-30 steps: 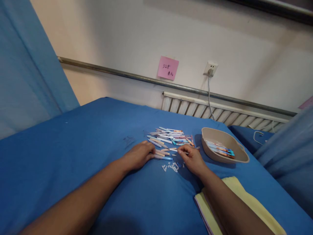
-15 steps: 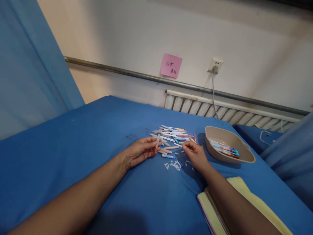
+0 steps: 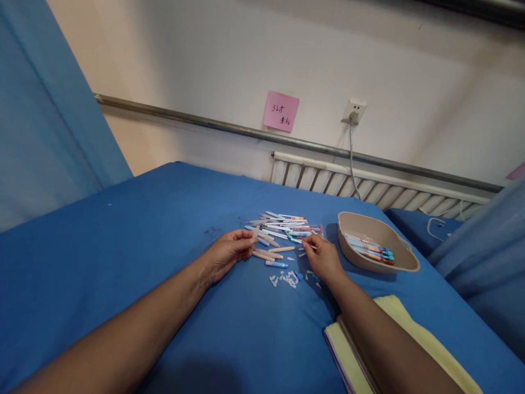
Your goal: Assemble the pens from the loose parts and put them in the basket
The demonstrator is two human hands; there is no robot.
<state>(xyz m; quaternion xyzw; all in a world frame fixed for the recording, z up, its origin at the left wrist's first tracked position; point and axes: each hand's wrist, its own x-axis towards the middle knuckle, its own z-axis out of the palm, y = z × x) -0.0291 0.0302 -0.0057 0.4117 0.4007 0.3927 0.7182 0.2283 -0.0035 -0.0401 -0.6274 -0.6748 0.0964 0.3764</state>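
A heap of pastel pens and pen parts [image 3: 283, 227] lies on a blue cloth-covered table [image 3: 123, 246]. My left hand [image 3: 227, 253] rests palm-up at the heap's left edge, fingers pinched on a pale pen barrel [image 3: 255, 234]. On the heap's right side, my right hand [image 3: 322, 254] has its fingertips pinched on a thin white pen refill [image 3: 305, 244]. Loose orange and blue barrels [image 3: 273, 255] lie between the hands. Small white and blue caps [image 3: 289, 279] are scattered just in front of them.
A beige tray [image 3: 404, 262] holding several assembled pens stands right of the heap. A yellow folded cloth or notebook [image 3: 394, 328] lies under my right forearm. Behind the table are a radiator [image 3: 369, 189], a wall socket [image 3: 353, 112] and a pink note [image 3: 281, 111]. Blue curtains hang left and right.
My left hand turned over from lying flat on the pens and picked up a pale barrel. My right hand shifted slightly toward the heap, still pinching the thin refill.
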